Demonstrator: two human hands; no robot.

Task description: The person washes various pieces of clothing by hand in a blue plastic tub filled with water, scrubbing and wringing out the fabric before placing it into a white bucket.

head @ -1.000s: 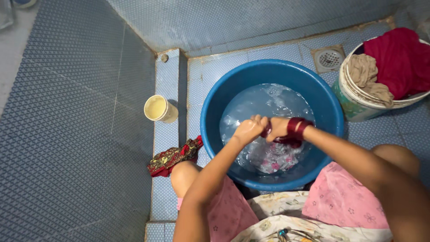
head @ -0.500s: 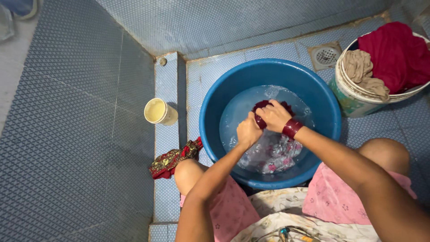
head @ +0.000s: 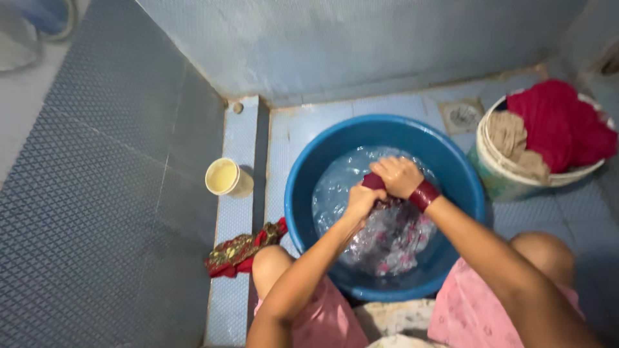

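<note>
A round blue basin (head: 303,193) full of soapy water stands on the tiled floor before me. Both hands work a wet dark red cloth (head: 373,182) just above the water. My left hand (head: 362,200) is closed on its near part. My right hand (head: 398,176), with red bangles on the wrist, grips its far part. A pale cloth with pink flowers (head: 393,241) lies sunk in the water under my hands.
A cream cup (head: 224,177) and a crumpled red patterned cloth (head: 240,250) sit on the raised tiled ledge at left. A white bucket (head: 496,171) piled with red and beige clothes stands at right, near a floor drain (head: 461,115). Tiled walls close in behind and left.
My hands have rubbed the red cloth back and forth over the water, first away from me, then nearer. The view has tilted so the basin sits lower in frame.
</note>
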